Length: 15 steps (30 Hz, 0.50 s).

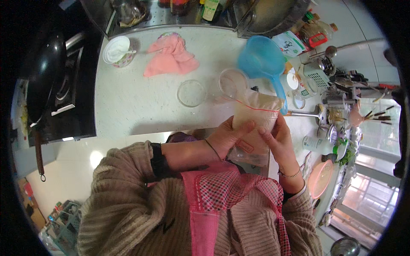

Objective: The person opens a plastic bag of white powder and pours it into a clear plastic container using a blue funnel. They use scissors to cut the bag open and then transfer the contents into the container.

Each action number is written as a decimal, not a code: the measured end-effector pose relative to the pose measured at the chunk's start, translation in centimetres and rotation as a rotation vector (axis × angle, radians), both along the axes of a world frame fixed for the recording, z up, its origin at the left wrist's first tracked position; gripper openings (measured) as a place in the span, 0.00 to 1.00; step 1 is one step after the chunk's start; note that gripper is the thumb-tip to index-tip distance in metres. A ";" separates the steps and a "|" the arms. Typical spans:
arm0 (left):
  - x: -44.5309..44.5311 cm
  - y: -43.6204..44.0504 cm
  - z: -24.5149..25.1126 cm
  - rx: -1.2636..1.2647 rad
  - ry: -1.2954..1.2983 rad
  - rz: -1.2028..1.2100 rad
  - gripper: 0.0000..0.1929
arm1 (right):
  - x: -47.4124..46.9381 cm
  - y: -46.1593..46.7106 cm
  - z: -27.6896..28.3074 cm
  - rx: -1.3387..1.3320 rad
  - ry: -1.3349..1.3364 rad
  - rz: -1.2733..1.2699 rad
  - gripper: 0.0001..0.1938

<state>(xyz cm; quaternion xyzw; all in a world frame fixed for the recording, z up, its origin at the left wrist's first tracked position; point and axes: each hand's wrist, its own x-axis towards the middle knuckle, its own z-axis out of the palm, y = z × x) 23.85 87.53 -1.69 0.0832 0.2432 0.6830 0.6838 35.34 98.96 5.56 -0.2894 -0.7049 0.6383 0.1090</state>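
Note:
A clear plastic zip bag (256, 116) with a red seal line and pale contents is between my two hands. My left hand (228, 137) grips its left side, thumb across the front. On the right side, my right hand (280, 142) holds it, thumb also in front. The bag's top edge leans towards a clear plastic tub (233, 84), partly covering it. Left of the tub, a round clear lid (191, 93) lies flat on the white counter (144, 102). Beyond the bag rests a blue plastic ladle (261, 59), its handle running down behind the bag's right side.
A pink cloth (173, 59) and a white tub with a spoon (118, 52) stand at the back left. A gas hob with a black wok (46, 70) is at far left. Jars, a metal ladle (307, 115), a bottle (317, 144) and a pink basin (320, 179) line the right.

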 end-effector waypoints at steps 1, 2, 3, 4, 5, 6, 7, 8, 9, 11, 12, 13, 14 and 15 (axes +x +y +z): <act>-0.1 0.0 0.2 0.002 -0.026 -0.004 0.30 | -0.7 0.2 0.4 0.015 -0.031 0.009 0.31; 0.0 0.0 0.3 0.006 -0.052 -0.010 0.30 | -1.2 0.5 0.9 0.069 -0.080 0.015 0.25; 0.0 0.0 0.6 0.010 -0.075 -0.023 0.30 | -1.6 0.8 1.5 0.087 -0.130 0.027 0.24; -0.2 0.1 0.8 0.026 -0.093 -0.025 0.30 | -2.1 1.3 2.0 0.105 -0.181 0.038 0.22; -0.4 0.2 1.1 0.041 -0.111 -0.027 0.30 | -2.6 1.6 2.5 0.123 -0.231 0.049 0.21; -0.6 0.4 1.5 0.061 -0.125 -0.032 0.30 | -3.6 1.3 3.3 0.049 -0.174 0.018 0.18; -0.6 0.6 2.1 0.046 -0.175 -0.003 0.31 | -4.2 1.5 3.8 0.057 -0.214 0.039 0.18; -0.5 0.7 2.8 0.030 -0.226 0.027 0.31 | -4.7 1.8 4.3 0.064 -0.254 0.060 0.18; -0.6 0.7 3.3 0.012 -0.275 0.056 0.32 | -5.2 2.0 4.8 0.069 -0.292 0.079 0.18; -1.4 0.6 3.8 0.019 -0.367 -0.007 0.35 | -6.2 2.2 5.7 0.041 -0.371 0.077 0.19; -1.8 0.5 3.8 0.021 -0.409 -0.039 0.36 | -6.6 2.5 5.9 0.027 -0.413 0.084 0.19; -1.9 0.6 3.7 0.023 -0.385 -0.055 0.37 | -7.0 2.9 6.2 0.012 -0.456 0.092 0.19; -1.9 0.8 3.4 0.025 -0.361 -0.071 0.38 | -7.5 3.1 6.5 0.029 -0.494 0.123 0.20; -1.8 0.9 3.0 0.029 -0.335 -0.090 0.39 | -8.0 3.1 6.8 0.033 -0.515 0.137 0.20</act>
